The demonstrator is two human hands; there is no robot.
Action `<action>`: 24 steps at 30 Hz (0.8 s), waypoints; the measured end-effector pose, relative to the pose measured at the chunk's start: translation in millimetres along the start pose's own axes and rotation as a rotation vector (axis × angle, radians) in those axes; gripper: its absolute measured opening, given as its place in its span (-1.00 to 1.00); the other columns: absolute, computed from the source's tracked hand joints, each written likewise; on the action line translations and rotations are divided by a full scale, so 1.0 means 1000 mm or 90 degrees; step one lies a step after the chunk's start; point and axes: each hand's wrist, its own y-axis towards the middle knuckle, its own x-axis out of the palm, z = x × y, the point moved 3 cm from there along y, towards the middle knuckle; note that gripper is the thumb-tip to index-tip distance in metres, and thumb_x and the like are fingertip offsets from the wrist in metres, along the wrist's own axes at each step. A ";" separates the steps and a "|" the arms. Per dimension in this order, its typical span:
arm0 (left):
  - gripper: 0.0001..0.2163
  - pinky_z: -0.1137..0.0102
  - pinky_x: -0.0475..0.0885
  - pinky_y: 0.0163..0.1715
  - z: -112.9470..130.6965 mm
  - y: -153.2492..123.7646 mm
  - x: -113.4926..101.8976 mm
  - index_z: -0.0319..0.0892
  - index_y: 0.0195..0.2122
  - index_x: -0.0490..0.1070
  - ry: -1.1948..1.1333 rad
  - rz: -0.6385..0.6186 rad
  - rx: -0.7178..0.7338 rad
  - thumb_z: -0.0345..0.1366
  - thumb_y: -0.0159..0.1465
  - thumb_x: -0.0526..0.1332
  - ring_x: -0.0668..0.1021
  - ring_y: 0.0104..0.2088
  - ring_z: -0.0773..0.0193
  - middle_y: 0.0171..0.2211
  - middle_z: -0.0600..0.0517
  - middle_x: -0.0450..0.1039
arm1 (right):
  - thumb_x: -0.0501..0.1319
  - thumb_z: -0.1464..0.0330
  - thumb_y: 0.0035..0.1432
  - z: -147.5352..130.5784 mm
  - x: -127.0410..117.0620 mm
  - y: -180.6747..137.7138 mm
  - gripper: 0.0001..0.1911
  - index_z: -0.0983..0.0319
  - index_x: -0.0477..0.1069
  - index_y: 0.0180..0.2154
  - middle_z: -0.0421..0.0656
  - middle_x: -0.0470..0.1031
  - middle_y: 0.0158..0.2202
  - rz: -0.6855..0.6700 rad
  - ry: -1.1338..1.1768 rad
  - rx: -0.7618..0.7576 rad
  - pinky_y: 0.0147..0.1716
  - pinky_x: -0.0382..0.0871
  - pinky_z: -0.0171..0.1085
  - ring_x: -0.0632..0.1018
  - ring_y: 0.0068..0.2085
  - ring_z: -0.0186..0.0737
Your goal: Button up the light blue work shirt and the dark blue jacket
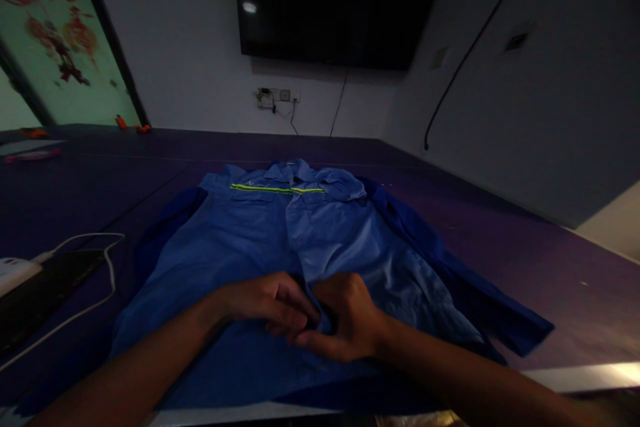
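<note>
A blue work shirt [260, 227] with a yellow-green reflective stripe [275, 189] across the chest lies flat, front up, on a dark purple table [525, 247]. Its collar points away from me and its sleeves spread to both sides. My left hand [270, 303] and my right hand [345, 323] meet at the shirt's front opening near the lower hem. Both hands have their fingers curled and pinched on the fabric edges there, touching each other.
A dark flat device [45, 287] with a white cable [95, 260] and a white plug block [15, 271] lies at the table's left. A black screen [340, 7] hangs on the far wall above a socket [275, 97]. Small items [30, 155] sit far left.
</note>
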 end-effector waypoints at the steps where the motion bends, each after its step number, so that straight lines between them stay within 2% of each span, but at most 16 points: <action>1: -0.60 0.55 0.12 -0.70 -0.001 -0.001 0.002 -0.24 -0.29 0.48 0.003 -0.022 -0.011 -0.06 -0.09 0.30 0.29 -0.68 0.47 -0.64 0.09 0.39 | 0.11 0.07 -0.03 -0.001 0.000 0.000 -0.59 0.24 0.18 -0.66 -0.30 0.15 -0.72 -0.008 0.008 -0.013 -0.65 -0.04 -0.38 0.21 -0.67 -0.46; 4: -0.52 0.53 0.15 -0.67 -0.004 -0.001 0.003 -0.22 -0.21 0.46 0.000 -0.057 -0.015 -0.04 -0.12 0.31 0.30 -0.65 0.46 -0.60 0.07 0.42 | 0.11 0.25 -0.06 0.000 -0.001 0.000 -0.68 0.24 0.10 -0.69 -0.33 0.04 -0.73 -0.016 0.069 -0.002 -0.66 -0.09 -0.38 0.12 -0.68 -0.49; 7: -0.53 0.54 0.11 -0.69 -0.006 0.003 -0.003 -0.27 -0.30 0.48 -0.010 0.006 0.033 0.03 -0.11 0.27 0.27 -0.68 0.48 -0.62 0.06 0.39 | 0.10 0.32 -0.07 0.004 -0.008 0.003 -0.69 0.24 0.04 -0.70 -0.34 -0.01 -0.73 -0.015 0.170 0.054 -0.67 -0.11 -0.39 0.08 -0.67 -0.51; 9: -0.55 0.54 0.08 -0.71 -0.007 0.007 -0.012 -0.30 -0.44 0.48 0.002 0.121 0.078 0.07 -0.06 0.22 0.23 -0.71 0.49 -0.69 0.07 0.32 | 0.08 0.32 -0.04 0.006 -0.014 0.006 -0.70 0.25 0.05 -0.69 -0.34 0.01 -0.72 -0.027 0.249 0.081 -0.66 -0.07 -0.41 0.09 -0.66 -0.50; 11: -0.55 0.54 0.05 -0.71 -0.007 0.009 -0.024 -0.30 -0.53 0.43 0.051 0.281 0.100 0.09 0.00 0.15 0.21 -0.72 0.49 -0.74 0.11 0.24 | 0.05 0.28 0.00 0.008 -0.018 0.009 -0.69 0.25 0.09 -0.69 -0.32 0.07 -0.72 -0.046 0.326 0.098 -0.66 0.00 -0.42 0.15 -0.64 -0.48; 14: -0.56 0.53 0.14 -0.66 -0.004 0.007 -0.041 -0.28 -0.56 0.39 0.232 0.513 0.089 0.05 0.10 0.06 0.27 -0.67 0.44 -0.71 0.11 0.23 | -0.05 0.21 0.11 0.019 -0.019 0.012 -0.60 0.27 0.19 -0.66 -0.26 0.19 -0.71 -0.048 0.400 0.132 -0.64 0.12 -0.41 0.26 -0.64 -0.43; 16: -0.60 0.48 0.28 -0.50 -0.002 0.004 -0.050 -0.25 -0.52 0.41 0.413 0.609 0.095 -0.01 0.16 0.02 0.39 -0.54 0.35 -0.60 0.04 0.35 | -0.13 0.20 0.19 0.033 -0.018 0.014 -0.54 0.28 0.26 -0.62 -0.22 0.28 -0.68 0.015 0.354 0.187 -0.61 0.20 -0.39 0.33 -0.62 -0.39; 17: -0.63 0.44 0.32 -0.36 -0.002 0.005 -0.053 -0.24 -0.45 0.43 0.505 0.633 0.106 -0.06 0.19 0.01 0.44 -0.42 0.30 -0.49 0.00 0.41 | -0.14 0.21 0.21 0.041 -0.017 0.015 -0.53 0.29 0.29 -0.58 -0.20 0.32 -0.65 0.063 0.290 0.220 -0.57 0.24 -0.38 0.37 -0.59 -0.36; 19: -0.69 0.36 0.26 -0.10 -0.007 0.008 -0.059 -0.18 -0.24 0.44 0.651 0.669 0.117 -0.15 0.22 -0.02 0.42 -0.15 0.21 -0.21 -0.05 0.44 | -0.11 0.22 0.21 0.055 -0.014 0.017 -0.59 0.30 0.38 -0.46 -0.12 0.44 -0.50 0.133 0.119 0.257 -0.40 0.32 -0.31 0.45 -0.43 -0.28; 21: -0.66 0.30 0.15 0.05 -0.018 0.016 -0.066 -0.17 -0.04 0.34 0.732 0.694 0.054 -0.22 0.24 -0.05 0.31 0.04 0.17 0.00 -0.07 0.33 | -0.06 0.26 0.20 0.065 -0.004 0.020 -0.65 0.29 0.41 -0.23 -0.04 0.47 -0.23 0.102 -0.011 0.240 -0.13 0.28 -0.19 0.45 -0.16 -0.19; 23: -0.62 0.18 0.04 0.12 -0.031 0.024 -0.072 -0.18 0.05 0.25 0.768 0.723 -0.061 -0.23 0.27 -0.12 0.18 0.14 0.12 0.10 -0.07 0.22 | -0.08 0.29 0.21 0.074 0.012 0.021 -0.62 0.26 0.31 -0.02 -0.02 0.34 0.01 0.004 -0.093 0.233 0.04 0.13 -0.13 0.31 0.06 -0.15; 24: -0.60 0.16 0.01 0.13 -0.035 0.029 -0.073 -0.16 0.09 0.20 0.793 0.697 -0.086 -0.20 0.28 -0.16 0.14 0.17 0.12 0.13 -0.04 0.18 | -0.12 0.30 0.22 0.078 0.019 0.021 -0.59 0.24 0.24 0.05 -0.02 0.25 0.09 -0.042 -0.133 0.249 0.08 0.06 -0.09 0.22 0.13 -0.14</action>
